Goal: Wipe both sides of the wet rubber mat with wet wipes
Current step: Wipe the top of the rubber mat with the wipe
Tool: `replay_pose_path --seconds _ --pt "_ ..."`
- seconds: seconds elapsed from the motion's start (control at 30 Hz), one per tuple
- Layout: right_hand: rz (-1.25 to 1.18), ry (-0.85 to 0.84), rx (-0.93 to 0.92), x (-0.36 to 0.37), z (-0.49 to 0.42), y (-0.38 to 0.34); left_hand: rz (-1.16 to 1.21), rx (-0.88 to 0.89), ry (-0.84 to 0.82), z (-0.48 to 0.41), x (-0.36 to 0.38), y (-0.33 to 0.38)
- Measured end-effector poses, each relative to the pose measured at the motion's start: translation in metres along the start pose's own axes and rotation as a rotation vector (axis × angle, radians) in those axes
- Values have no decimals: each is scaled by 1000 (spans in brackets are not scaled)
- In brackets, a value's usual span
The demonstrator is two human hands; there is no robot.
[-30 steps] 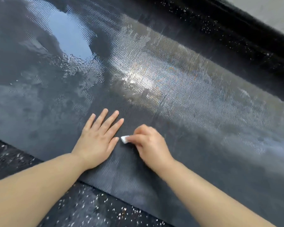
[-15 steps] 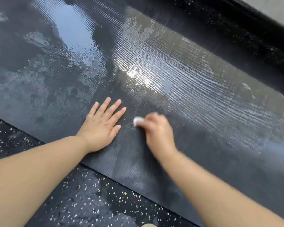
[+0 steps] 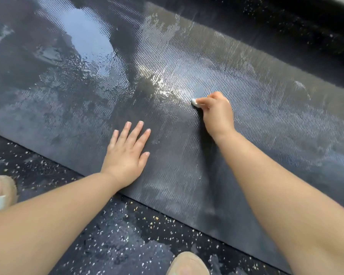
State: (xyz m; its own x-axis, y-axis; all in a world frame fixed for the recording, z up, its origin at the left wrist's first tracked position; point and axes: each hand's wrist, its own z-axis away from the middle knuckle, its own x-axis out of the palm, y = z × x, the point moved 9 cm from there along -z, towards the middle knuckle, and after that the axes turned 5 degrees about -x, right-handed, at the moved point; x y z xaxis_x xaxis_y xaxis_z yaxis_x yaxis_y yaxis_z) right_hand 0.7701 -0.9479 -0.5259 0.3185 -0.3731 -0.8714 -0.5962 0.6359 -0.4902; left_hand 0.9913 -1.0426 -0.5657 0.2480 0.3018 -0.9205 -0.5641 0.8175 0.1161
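The wet rubber mat [image 3: 266, 96] lies flat on the speckled floor [image 3: 117, 235]. The wet wipe [image 3: 195, 102], pinched in the right hand's [image 3: 216, 114] curled fingers, has moved from beside the left hand [image 3: 127, 153] to the mat's shiny middle. The left hand stays flat, fingers spread, near the mat's near edge.

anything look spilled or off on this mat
Standing water pools on the far left of the rubber mat, as expected. The wet wipe in the right hand is only a tiny wad. Nothing else stands out.

Rubber mat [image 3: 187, 175]: dark grey, fine wavy ribbing. Floor [image 3: 117, 235]: black, white and tan speckles. Wipe [image 3: 195, 103]: white.
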Motion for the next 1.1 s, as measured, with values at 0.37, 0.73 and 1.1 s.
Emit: replay_pose_path --seconds 0.37,0.73,1.1 --pt "-227 -357 -457 35 200 -97 -8 -5 12 6 3 -1" --pt "22 -81 -98 12 73 -25 -145 82 -191 8 -5 -5" --pt "-63 -568 -224 33 146 -80 -213 256 -289 8 -21 -10"
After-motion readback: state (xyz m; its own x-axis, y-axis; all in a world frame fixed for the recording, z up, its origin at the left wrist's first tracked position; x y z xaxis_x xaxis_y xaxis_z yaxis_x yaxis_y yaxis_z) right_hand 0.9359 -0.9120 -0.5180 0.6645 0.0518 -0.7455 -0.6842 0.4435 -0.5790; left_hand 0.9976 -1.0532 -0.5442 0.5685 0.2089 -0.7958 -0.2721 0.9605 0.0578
